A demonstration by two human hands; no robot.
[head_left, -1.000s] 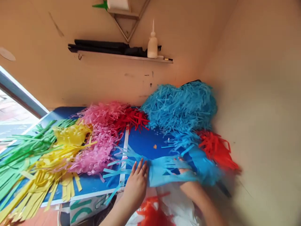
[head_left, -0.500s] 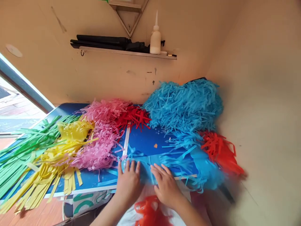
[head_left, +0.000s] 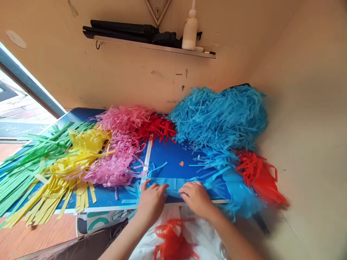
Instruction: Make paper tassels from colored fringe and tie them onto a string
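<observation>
A light-blue fringed paper strip (head_left: 173,183) lies along the near edge of the blue table (head_left: 168,159). My left hand (head_left: 151,201) rests on its left part with fingers curled and pinching the paper. Just to the right, my right hand (head_left: 198,198) also has its fingers bent and closed on the strip. The two hands sit close together, a short gap between them. Loose blue fringe ends stick out past both hands.
Heaps of cut paper cover the table: blue (head_left: 219,115) at back right, red (head_left: 257,175) by the right wall, pink (head_left: 119,151), yellow (head_left: 76,155), green (head_left: 27,162). Red paper (head_left: 173,242) lies below the table edge. A wall shelf holds a white bottle (head_left: 189,30).
Both hands lay flat on the blue strip; now their fingers are curled and gripping it. My right hand came in from under the strip to beside the left. The view has shifted.
</observation>
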